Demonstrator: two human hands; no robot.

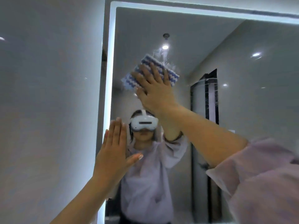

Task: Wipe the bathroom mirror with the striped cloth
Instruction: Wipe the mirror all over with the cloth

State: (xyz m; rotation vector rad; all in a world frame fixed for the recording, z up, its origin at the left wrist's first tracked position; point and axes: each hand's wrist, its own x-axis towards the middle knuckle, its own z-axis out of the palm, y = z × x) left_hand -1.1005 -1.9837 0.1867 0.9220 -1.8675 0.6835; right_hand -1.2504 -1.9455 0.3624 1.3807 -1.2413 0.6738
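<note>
Mirror (210, 78) cut off at right and bottom edges; only its top and left lit border strip (110, 62) shows in full. Striped cloth (152, 68) partly hidden under the right hand (155, 89), which lies flat, fingers spread, pressing the cloth to the glass in the mirror's upper left area; no grip visible, just palm pressure. Cloth looks fluffy, ribbed, with blue and white wavy bands, roughly rectangular and tilted. Faint smears on the glass above it, hard to make out. Left hand (114, 151) flat and open, fingers together, at the mirror's left edge; contact with the glass unclear. Right sleeve (258, 183) pale lilac, soft fabric, blurred. Wall (48, 94) glossy grey tile.
</note>
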